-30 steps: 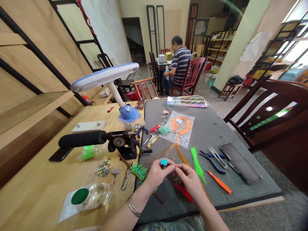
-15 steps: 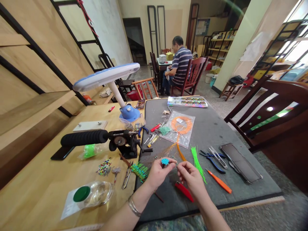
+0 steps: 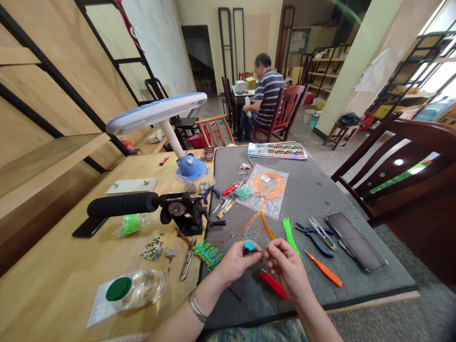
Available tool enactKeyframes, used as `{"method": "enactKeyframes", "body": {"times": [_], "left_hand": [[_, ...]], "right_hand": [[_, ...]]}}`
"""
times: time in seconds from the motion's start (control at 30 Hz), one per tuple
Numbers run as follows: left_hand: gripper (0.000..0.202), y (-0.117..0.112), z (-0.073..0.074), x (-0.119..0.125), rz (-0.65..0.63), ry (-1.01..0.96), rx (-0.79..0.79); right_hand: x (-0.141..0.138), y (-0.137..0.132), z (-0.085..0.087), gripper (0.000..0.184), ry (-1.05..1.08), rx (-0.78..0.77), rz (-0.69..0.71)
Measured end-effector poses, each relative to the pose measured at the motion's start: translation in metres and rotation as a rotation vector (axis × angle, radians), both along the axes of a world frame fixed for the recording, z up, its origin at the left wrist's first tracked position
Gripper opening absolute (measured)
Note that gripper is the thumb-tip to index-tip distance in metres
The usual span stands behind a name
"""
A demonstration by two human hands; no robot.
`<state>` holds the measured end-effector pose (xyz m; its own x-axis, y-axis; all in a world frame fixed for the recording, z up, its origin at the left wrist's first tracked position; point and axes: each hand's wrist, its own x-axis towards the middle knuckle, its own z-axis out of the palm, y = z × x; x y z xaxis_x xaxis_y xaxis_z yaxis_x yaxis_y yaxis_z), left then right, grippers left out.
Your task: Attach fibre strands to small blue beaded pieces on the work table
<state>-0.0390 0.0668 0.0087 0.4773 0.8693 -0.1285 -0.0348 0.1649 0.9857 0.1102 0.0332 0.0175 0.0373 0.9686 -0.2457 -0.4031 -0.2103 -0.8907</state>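
The left hand [image 3: 233, 264] pinches a small turquoise beaded piece [image 3: 249, 246] between its fingertips, raised clear of the grey padded mat [image 3: 235, 308]. This grip appears to leave the exposed side of the piece accessible to the other hand. The right hand [image 3: 287, 268] is close beside it, apart from the left, with its fingertips drawn together at the edge of the piece. Any thread or wire there is too fine to make out, so it cannot be determined whether these fingertips hold anything. A red-handled tool [image 3: 272, 285] lies on the mat directly below the right hand. Supplies appear sorted by type and kept within reach: a neon green fibre bundle [image 3: 291, 240], blue-handled pliers [image 3: 315, 242] and an orange-handled tool [image 3: 324, 269] on the right, and a turquoise wire bundle [image 3: 207, 254] on the left. The left fingers conceal the lower part of the beaded piece, so its underside and construction cannot be confirmed.
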Motion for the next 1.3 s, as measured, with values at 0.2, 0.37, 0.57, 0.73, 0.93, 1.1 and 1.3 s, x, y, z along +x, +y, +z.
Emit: {"method": "enactKeyframes", "body": {"times": [0.2, 0.37, 0.57, 0.73, 0.93, 1.1, 1.3], "left_hand": [[0.015, 0.003, -0.001, -0.001, 0.089, 0.053, 0.053], [0.011, 0.004, -0.002, -0.002, 0.077, 0.067, 0.078], [0.011, 0.004, -0.002, -0.001, 0.076, 0.057, 0.066], [0.012, 0.003, -0.001, -0.001, 0.073, 0.047, 0.062], [0.012, 0.003, -0.001, -0.001, 0.073, 0.066, 0.074], [0.011, 0.004, -0.002, -0.002, 0.063, 0.062, 0.083], [0.011, 0.004, -0.004, -0.003, 0.044, 0.057, 0.095]], "right_hand": [[0.005, -0.003, -0.015, 0.026, -0.272, 0.115, 0.021], [0.003, -0.007, -0.023, 0.018, -0.355, 0.126, 0.102], [0.0, -0.006, -0.021, 0.017, -0.389, 0.135, 0.11], [-0.001, -0.006, -0.022, 0.016, -0.38, 0.129, 0.107], [-0.001, -0.005, -0.021, 0.013, -0.4, 0.138, 0.108], [-0.002, -0.004, -0.019, 0.011, -0.383, 0.132, 0.113], [-0.001, -0.004, -0.018, 0.01, -0.401, 0.148, 0.12]]}}
